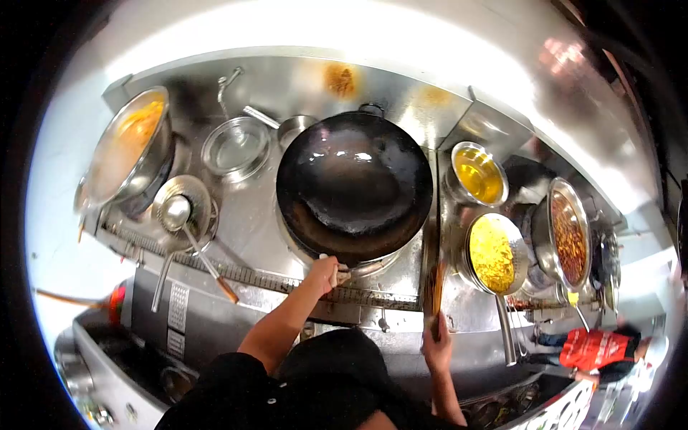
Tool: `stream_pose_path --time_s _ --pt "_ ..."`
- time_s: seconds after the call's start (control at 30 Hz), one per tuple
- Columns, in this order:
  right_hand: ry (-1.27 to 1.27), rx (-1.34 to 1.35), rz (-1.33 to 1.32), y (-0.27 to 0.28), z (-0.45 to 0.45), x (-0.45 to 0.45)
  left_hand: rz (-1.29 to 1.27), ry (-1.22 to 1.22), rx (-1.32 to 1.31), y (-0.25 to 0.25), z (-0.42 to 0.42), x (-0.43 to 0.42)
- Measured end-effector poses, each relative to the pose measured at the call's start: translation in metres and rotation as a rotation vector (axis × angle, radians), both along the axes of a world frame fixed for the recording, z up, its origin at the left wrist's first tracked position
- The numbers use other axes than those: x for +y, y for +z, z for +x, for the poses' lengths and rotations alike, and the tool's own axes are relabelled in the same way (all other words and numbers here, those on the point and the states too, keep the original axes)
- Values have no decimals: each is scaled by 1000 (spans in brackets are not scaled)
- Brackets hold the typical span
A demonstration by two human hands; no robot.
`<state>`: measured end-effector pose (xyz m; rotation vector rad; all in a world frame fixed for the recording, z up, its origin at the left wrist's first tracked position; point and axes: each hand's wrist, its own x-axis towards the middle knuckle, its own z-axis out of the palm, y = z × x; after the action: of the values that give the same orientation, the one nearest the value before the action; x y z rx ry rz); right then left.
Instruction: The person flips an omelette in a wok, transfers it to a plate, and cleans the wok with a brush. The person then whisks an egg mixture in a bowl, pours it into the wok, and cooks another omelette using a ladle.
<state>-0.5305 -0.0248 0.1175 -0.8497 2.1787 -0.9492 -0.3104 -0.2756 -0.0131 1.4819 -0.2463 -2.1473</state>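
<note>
A large black wok (355, 183) rests on the burner in the middle, its inside dark and shiny. My left hand (322, 274) is closed around the wok's near handle, with a bit of pale material showing by the fingers. To the right of the wok, my right hand (437, 347) grips a long brown bamboo wok brush (436, 287) that points away from me. The brush lies outside the wok, apart from its rim.
Right of the brush are a strainer of yellow food (491, 252), a bowl of yellow oil (479, 175) and a bowl of reddish-brown pieces (570, 229). At left stand a steaming bowl (129, 150) and a ladle (175, 212). A person in a red vest (595, 349) is at far right.
</note>
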Motion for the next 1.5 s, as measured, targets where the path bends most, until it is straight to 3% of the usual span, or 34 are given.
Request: stream_pose_path --time_s 0.03,0.1,0.17,0.27,0.33,0.4,0.5,0.67,0.77,0.97,1.13,1.23,1.27,1.37,1.47,1.5 --pt "-31 -21 44 9 15 16 -31 -14 19 -8 -2 -6" --pt "-49 -16 -109 -29 25 61 -63 -23 56 -35 -7 -2" --pt "-65 4 -36 -54 32 89 -89 -16 79 -47 -12 -2" --pt "-106 -38 -3 -57 50 98 -121 -42 234 -61 -8 -4" --pt "-162 -118 49 -19 72 79 -46 -69 277 -64 -5 -6" --pt "-1 225 -23 -39 67 83 -23 -115 344 -74 -3 -6" --pt "11 320 -31 -55 68 87 41 -197 429 -74 3 -7" --pt "-121 160 86 -69 66 99 125 -228 515 -44 11 0" --pt "-111 233 79 -55 74 93 155 -257 607 -57 11 5" --pt "-110 283 127 -59 70 101 221 -255 776 -3 21 17" --pt "-146 115 162 -84 53 101 360 -247 786 34 28 26" --pt "-136 62 266 -86 44 95 371 -239 768 62 33 33" --pt "-85 174 148 -87 44 95 386 -236 774 70 35 36" --pt "-95 155 207 -85 38 89 461 -199 775 101 40 42" --pt "-113 108 128 -117 26 101 430 -223 633 146 44 48" --pt "-115 44 113 -85 33 91 425 -224 588 155 45 49"
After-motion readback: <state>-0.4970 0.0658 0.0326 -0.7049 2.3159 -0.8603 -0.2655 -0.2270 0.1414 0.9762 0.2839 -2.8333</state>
